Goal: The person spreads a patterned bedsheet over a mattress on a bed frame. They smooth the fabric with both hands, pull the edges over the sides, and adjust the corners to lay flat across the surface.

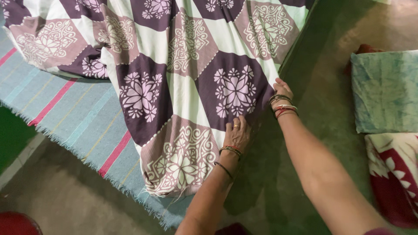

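Observation:
A bedsheet [191,74] patterned in purple, white and mauve hexagons with floral prints lies spread over a bed and hangs off its near corner. My left hand [237,134], wearing a ring and bangles, presses flat on the sheet's edge near the corner. My right hand [281,89], with several bangles at the wrist, reaches along the sheet's right edge; its fingers are tucked at the side of the mattress and partly hidden.
A striped blue, pink and yellow woven mat [65,109] with a fringed edge lies under the sheet. To the right lie a pale green cushion [385,91] and a red-and-white cushion [394,174]. Grey floor [65,196] runs below.

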